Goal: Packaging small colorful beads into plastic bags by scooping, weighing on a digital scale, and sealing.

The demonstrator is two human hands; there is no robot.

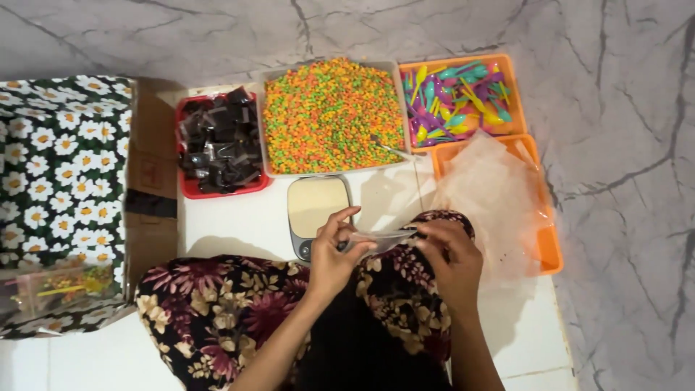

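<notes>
Marble floor surrounds a white board. Left hand (334, 255) and right hand (450, 257) pinch a clear bag (380, 238) between them, above a scale (316, 206). Behind sit a tray of coloured candy (331, 116), spoons (456, 98), and what look like dark sachets (217, 141).

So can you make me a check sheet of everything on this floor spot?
Surface: white board on a grey marbled floor.
Job's things: clear small bag, pinched by left hand and right hand.
Clutter: scale; tray of orange-green bits with a scoop; red tray of dark packets; orange tray of coloured spoons; orange tray of clear bags.
Grips: both hands closed on the bag.
Cables: nothing seen.
Surroundings: daisy-print box; floral-clothed lap.
</notes>
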